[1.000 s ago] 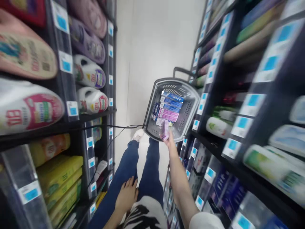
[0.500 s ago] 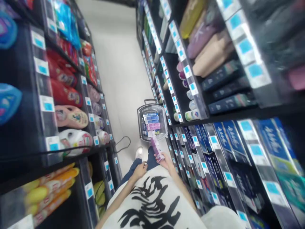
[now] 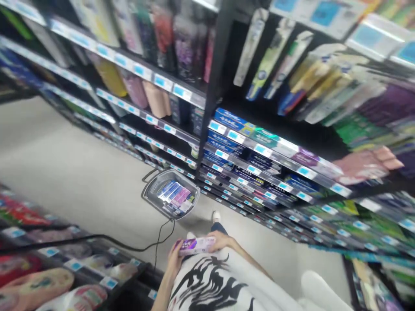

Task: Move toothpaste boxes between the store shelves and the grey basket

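A purple and white toothpaste box (image 3: 196, 245) lies level in front of my shirt, held at both ends. My left hand (image 3: 175, 255) is closed around its left end. At the other end, my right hand (image 3: 219, 241) grips it with the fingers wrapped over. Beyond my hands, a grey shopping basket (image 3: 151, 206) rests on the floor, with several blue-and-white and pink boxes (image 3: 177, 194) lying inside it.
Shelves of boxed toothpaste (image 3: 227, 121) and hanging toothbrushes (image 3: 259, 80) rise ahead and to the right. A black cable (image 3: 106, 237) crosses on the left, above bottles (image 3: 48, 280) on a lower shelf. Pale floor (image 3: 94, 164) runs off to the left.
My view has swung right toward the toothpaste shelves. The box, earlier in my right hand alone, is now turned sideways, and my left hand has taken its other end.
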The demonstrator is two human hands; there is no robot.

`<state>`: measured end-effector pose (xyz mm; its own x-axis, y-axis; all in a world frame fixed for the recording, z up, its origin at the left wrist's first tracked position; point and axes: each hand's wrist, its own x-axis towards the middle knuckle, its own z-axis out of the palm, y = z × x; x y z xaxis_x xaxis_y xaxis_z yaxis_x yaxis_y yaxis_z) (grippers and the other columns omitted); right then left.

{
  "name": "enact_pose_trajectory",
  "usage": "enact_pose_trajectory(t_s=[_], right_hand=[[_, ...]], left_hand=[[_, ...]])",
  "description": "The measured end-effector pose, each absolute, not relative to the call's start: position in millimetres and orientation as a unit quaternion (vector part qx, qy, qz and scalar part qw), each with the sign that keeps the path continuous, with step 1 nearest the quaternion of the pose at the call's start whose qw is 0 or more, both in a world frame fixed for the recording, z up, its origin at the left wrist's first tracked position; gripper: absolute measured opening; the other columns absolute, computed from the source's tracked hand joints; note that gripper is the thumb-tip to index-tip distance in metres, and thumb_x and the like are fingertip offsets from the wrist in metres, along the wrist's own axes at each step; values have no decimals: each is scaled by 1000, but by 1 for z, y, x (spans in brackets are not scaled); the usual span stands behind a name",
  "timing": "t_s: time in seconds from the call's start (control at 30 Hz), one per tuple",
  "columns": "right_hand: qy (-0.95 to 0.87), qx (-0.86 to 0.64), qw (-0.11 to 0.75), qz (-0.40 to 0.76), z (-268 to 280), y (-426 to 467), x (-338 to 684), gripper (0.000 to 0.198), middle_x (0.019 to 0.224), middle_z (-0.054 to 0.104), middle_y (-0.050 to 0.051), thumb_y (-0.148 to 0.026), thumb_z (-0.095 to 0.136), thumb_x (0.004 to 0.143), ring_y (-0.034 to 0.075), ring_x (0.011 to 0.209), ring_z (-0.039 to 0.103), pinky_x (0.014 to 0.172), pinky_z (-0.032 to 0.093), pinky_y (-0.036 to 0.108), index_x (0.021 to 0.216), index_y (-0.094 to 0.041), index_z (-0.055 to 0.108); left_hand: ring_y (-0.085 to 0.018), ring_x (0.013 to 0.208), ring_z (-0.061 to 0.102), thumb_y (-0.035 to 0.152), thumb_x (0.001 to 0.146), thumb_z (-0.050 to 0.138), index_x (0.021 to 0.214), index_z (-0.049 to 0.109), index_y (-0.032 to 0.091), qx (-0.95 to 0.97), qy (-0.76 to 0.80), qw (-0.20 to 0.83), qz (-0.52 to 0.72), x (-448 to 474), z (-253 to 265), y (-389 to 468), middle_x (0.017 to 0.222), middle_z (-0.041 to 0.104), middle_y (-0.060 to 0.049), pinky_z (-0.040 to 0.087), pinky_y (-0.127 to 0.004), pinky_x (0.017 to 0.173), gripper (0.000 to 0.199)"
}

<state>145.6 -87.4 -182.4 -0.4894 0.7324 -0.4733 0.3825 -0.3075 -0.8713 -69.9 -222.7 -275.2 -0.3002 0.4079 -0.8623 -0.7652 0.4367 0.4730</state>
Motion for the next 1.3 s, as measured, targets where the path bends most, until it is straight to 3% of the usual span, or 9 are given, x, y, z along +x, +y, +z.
enact_pose_trajectory(t_s=[0.07,0.17,0.27,0.43,0.6,0.77,0.97,1.17,1.3], right_hand=[[-563,-489,130,654,-184,-99,158,42,60,65,-4,-10,88,31,16,56,58,51,43,26,69,-20,74],[-535,-506,170,655,-186,-114,171,43,71,68,-2,-19,89,43,18,65,60,57,45,28,83,-20,74],[-505,-510,218,661,-185,-124,176,49,74,68,-2,-24,89,47,19,69,61,62,48,30,91,-21,68],[-456,-516,300,660,-171,-128,178,58,75,64,-4,-31,87,53,19,69,62,63,52,32,102,-24,56],[-413,-538,477,559,-128,-137,201,53,90,64,-1,-36,80,69,16,74,60,61,50,26,115,-22,58],[-356,-565,582,464,-77,-159,252,41,87,64,2,-53,66,84,14,65,56,53,44,24,105,-18,65],[-290,-614,650,342,-38,-181,297,44,88,66,5,-58,57,89,14,64,54,52,42,24,97,-16,67],[-231,-624,702,252,-34,-175,296,45,93,70,8,-58,54,90,15,70,57,60,43,25,93,-15,66],[-199,-611,715,275,-42,-163,279,42,90,68,7,-56,57,88,13,65,55,54,41,24,92,-15,65]], left_hand=[[-27,107,73,28,81,74,113,63,24,-122,614,598,500,-69,-273,-228,108,73,-7,63,-31,82,34],[-29,112,71,32,81,75,117,61,28,-77,604,624,490,-67,-261,-231,114,73,-7,63,-36,89,39],[-30,117,69,32,79,78,121,57,31,-17,599,638,484,-63,-241,-230,121,71,-6,62,-38,95,47],[-32,120,67,24,78,75,125,53,25,68,601,634,482,-47,-201,-223,126,69,-12,58,-43,104,52],[-35,121,66,28,65,88,127,53,22,124,572,609,536,-9,-139,-210,130,66,-12,52,-49,109,72],[-36,133,57,36,71,88,138,50,28,209,473,656,550,38,-77,-196,149,54,-13,56,-45,104,78],[-34,132,58,39,78,82,154,36,30,266,390,709,524,83,-43,-173,152,50,-17,58,-44,100,89],[-28,126,61,38,85,77,154,36,31,300,351,736,495,90,-29,-150,157,45,-17,58,-42,99,81],[-28,127,60,39,86,76,154,37,30,316,357,735,482,71,-23,-135,157,45,-16,59,-40,96,80]])
